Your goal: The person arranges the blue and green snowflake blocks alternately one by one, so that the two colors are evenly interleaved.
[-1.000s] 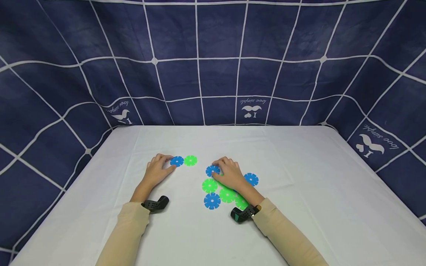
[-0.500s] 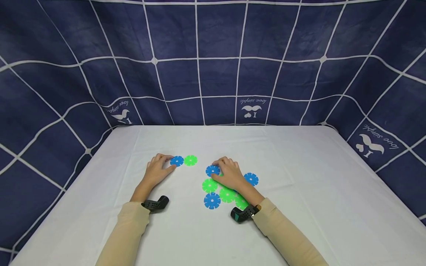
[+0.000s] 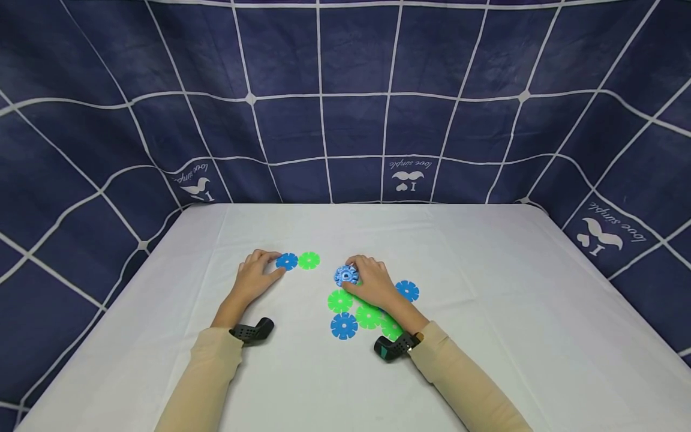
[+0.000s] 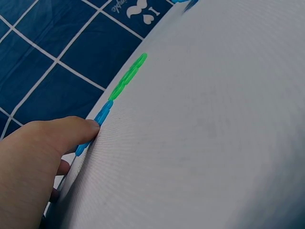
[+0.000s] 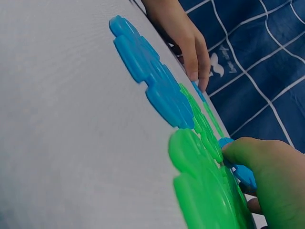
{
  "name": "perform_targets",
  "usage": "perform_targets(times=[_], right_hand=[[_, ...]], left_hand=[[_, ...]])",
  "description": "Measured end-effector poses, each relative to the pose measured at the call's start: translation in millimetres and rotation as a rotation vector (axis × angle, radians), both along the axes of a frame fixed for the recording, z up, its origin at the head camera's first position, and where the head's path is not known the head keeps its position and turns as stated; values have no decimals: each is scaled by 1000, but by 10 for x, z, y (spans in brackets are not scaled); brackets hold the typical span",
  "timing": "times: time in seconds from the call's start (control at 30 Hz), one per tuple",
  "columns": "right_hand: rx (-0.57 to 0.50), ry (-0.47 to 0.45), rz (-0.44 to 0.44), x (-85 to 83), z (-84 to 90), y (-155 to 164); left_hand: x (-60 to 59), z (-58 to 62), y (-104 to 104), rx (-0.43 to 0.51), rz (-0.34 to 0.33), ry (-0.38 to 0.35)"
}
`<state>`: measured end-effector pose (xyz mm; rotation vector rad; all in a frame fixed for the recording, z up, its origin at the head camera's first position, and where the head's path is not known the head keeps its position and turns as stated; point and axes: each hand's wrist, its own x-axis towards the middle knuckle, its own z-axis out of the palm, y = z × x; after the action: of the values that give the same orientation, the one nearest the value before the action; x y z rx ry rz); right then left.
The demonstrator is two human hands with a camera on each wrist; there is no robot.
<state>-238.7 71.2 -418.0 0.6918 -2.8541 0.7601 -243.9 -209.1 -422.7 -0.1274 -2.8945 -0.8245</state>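
Observation:
In the head view, my left hand [image 3: 252,281] holds a blue snowflake building disc [image 3: 287,261] at its edges between thumb and fingers. A green notched disc [image 3: 309,260] lies flat against that disc's right side. My right hand [image 3: 373,281] pinches another blue snowflake disc [image 3: 346,275], which looks paler and glossier than the flat ones. The right wrist view shows this pinched disc [image 5: 243,174] beyond the green ones, partly covered by the thumb. From the left wrist, the thumb presses on the rim of the left blue disc [image 4: 102,114].
Around my right hand lie green discs [image 3: 340,301], [image 3: 369,316] and a blue disc [image 3: 344,326]. Another green disc [image 3: 391,328] is partly under the right wrist, and a blue disc [image 3: 407,291] lies right of it. White cloth [image 3: 486,336] covers the table; a blue checked curtain [image 3: 356,120] stands behind.
The blue disc at my right fingertips has shifted slightly up and catches the light differently, with the right fingers moving slightly along. The left hand and its disc stay put.

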Motion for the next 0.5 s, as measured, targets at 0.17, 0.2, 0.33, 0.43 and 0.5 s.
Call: perform_targets(times=[0.17,0.2,0.33,0.43,0.5], right_hand=[[-65,-49,36,11,30,-6],[-75,-56,42,14,33,-7],[-122,-89,69,23,43,-11],[-177,-142,96,22,52,-15],[-223,-175,104,17,66,-23]], left_hand=[[-8,4,6,-7,5,-2],[-9,3,6,-8,5,-1],[-10,1,7,-8,3,-1],[-6,2,5,-7,2,-3],[-4,6,2,-7,3,-3]])
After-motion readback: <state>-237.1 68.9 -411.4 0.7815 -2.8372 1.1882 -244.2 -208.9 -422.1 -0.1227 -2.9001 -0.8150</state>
